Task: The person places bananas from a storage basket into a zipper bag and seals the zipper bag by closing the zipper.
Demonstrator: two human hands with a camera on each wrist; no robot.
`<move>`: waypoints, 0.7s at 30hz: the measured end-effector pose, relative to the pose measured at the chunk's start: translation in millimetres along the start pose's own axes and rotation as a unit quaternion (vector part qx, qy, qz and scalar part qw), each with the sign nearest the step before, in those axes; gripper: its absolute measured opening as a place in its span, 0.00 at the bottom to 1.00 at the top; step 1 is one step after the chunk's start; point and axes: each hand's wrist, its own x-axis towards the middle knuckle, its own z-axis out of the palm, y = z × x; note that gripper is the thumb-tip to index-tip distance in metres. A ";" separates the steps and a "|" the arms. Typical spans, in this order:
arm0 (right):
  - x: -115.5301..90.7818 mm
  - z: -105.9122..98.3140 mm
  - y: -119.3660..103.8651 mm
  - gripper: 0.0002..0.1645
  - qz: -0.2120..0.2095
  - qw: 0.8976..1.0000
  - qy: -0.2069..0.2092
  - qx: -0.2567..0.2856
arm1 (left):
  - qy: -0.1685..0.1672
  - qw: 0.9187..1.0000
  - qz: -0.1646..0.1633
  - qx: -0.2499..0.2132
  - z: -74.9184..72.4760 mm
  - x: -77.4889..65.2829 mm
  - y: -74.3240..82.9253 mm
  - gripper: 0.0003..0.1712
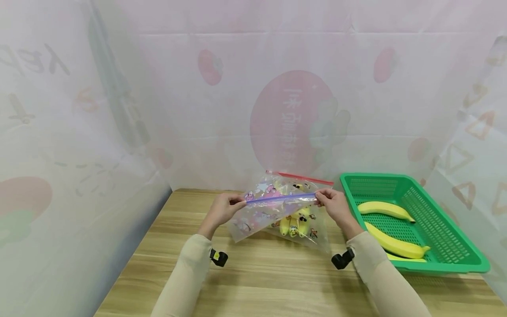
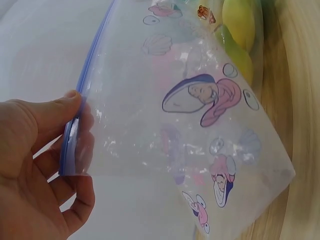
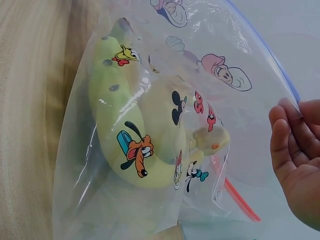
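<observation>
A clear zip bag [image 1: 249,222] with a purple-blue zip strip and pink cartoon shell prints is stretched between both hands. My left hand [image 1: 223,209] pinches one end of the strip between thumb and fingers; my right hand [image 1: 334,204] pinches the other end. The bag hangs flat and slanted, with its lower corner [image 2: 285,175] visible in the left wrist view. Behind it on the table lies a second clear zip bag [image 1: 321,229], with a red strip and cartoon animal prints. Yellow bananas [image 3: 115,135] show inside that second bag, partly covered by the held one.
To the right, a green plastic basket [image 1: 455,267] holds several loose bananas [image 1: 400,246]; its left rim is close to my right forearm. The wood-grain table [image 1: 257,281] is enclosed by printed pale curtains [image 1: 222,110] at the back and sides.
</observation>
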 end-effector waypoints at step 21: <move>-0.6 -5.4 -0.7 0.16 0.010 1.000 0.011 0.001 | -0.006 1.000 -0.021 0.002 -13.9 -6.0 -5.6 0.09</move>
